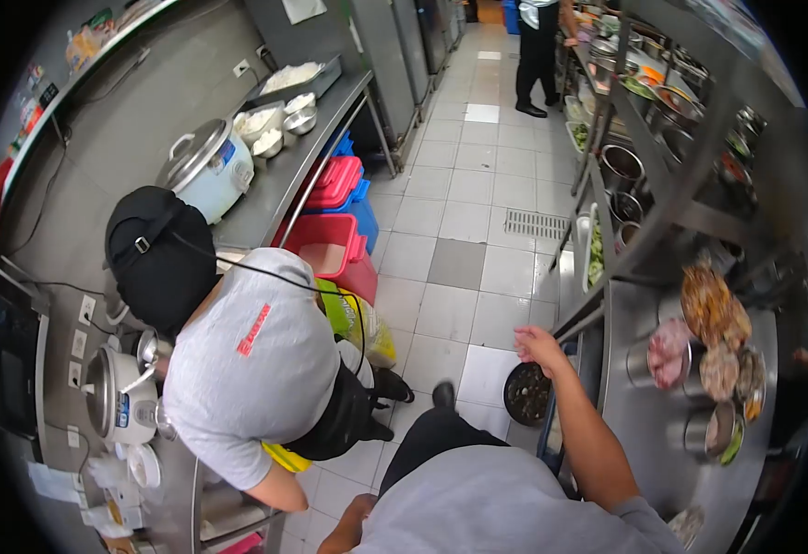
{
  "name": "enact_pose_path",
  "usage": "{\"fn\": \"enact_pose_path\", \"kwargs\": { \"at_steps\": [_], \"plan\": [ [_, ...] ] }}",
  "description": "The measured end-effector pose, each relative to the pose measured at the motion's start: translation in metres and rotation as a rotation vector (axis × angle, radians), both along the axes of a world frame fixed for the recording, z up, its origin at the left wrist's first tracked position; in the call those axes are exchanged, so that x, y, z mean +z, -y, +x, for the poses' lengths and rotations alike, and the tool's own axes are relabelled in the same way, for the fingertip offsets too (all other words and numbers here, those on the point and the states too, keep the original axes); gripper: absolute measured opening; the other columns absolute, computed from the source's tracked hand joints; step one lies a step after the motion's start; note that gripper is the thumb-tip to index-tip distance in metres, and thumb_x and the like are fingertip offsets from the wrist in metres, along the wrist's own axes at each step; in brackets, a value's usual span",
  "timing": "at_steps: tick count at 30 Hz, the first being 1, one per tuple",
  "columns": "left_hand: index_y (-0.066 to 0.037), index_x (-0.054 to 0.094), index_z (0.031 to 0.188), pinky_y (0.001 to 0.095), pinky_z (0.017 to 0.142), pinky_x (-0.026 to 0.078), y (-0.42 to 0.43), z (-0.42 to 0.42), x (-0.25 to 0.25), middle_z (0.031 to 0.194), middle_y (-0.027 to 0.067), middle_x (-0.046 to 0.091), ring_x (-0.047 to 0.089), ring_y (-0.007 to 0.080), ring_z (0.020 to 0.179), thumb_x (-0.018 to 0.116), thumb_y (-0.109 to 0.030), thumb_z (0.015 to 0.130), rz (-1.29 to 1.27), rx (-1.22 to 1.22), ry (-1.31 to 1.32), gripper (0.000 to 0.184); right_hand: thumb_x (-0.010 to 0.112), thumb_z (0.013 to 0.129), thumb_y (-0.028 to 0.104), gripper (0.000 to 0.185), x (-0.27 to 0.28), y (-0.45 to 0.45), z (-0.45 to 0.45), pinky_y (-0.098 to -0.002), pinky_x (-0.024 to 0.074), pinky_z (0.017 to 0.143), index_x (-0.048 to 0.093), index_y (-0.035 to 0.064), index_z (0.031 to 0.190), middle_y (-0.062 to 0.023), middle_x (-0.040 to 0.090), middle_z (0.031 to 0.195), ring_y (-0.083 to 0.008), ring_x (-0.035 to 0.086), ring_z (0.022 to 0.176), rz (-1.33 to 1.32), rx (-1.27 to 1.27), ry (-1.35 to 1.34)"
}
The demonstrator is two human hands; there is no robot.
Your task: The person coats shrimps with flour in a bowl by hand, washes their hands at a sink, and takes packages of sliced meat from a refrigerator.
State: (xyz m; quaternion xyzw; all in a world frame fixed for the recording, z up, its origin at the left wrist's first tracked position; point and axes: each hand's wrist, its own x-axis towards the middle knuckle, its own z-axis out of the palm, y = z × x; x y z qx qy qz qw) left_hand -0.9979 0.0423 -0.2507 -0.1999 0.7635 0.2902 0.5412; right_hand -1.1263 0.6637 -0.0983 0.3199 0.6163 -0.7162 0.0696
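Observation:
My right hand (pixel 538 348) hangs out ahead over the aisle, fingers loosely apart, with nothing seen in it. Below it on the floor sits a round black container (pixel 526 395) with dark contents. My left hand (pixel 359 508) is low beside my body, and its fingers are mostly hidden. To my right, a steel counter (pixel 621 415) carries metal containers of food. One holds pale pink meat (pixel 669 351), and browned meat (pixel 713 305) is heaped behind it.
A co-worker in a grey shirt (pixel 256 342) bends at the left counter, near a large rice cooker (pixel 224 180). Red bins (pixel 353 272) and yellow bags (pixel 376 332) stand below. Another person (pixel 538 60) stands far down the tiled aisle (pixel 450 212). Shelving (pixel 648 240) lines the right.

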Motion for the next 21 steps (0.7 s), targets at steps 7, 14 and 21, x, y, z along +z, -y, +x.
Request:
{"fn": "enact_pose_path", "kwargs": {
  "at_steps": [7,14,21],
  "plan": [
    [-0.012,0.059,0.121,0.0386,0.057,0.054,-0.108,-0.077,-0.039,0.101,0.0093,0.065,0.066,0.0251,0.077,0.062,-0.023,0.089,0.061,0.307,-0.106,0.035,0.062,0.091,0.022,0.034,0.012,-0.043,-0.240,-0.0244,0.0485,0.059,0.058,0.0054,0.120,-0.0033,0.062,0.088,-0.0103,0.057,0.068,0.150,0.433,-0.068],
    [-0.012,0.059,0.121,0.0388,0.057,0.054,-0.202,-0.237,-0.035,0.101,0.0090,0.065,0.066,0.0249,0.077,0.062,-0.023,0.089,0.091,0.507,-0.197,0.034,0.063,0.088,0.023,0.034,-0.029,-0.188,-0.363,-0.0265,0.0487,0.053,0.061,0.0055,0.117,-0.0062,0.065,0.088,-0.0132,0.059,0.062,0.327,0.355,0.128],
    [-0.012,0.059,0.121,0.0390,0.057,0.054,-0.289,-0.340,0.000,0.102,0.0087,0.065,0.066,0.0247,0.077,0.062,-0.023,0.089,0.087,0.682,-0.241,0.034,0.066,0.088,0.020,0.014,-0.182,-0.349,-0.310,-0.0326,0.0432,0.042,0.062,0.0071,0.091,-0.0013,0.053,0.062,-0.0163,0.053,0.049,0.066,0.293,0.416]
  ]
}}
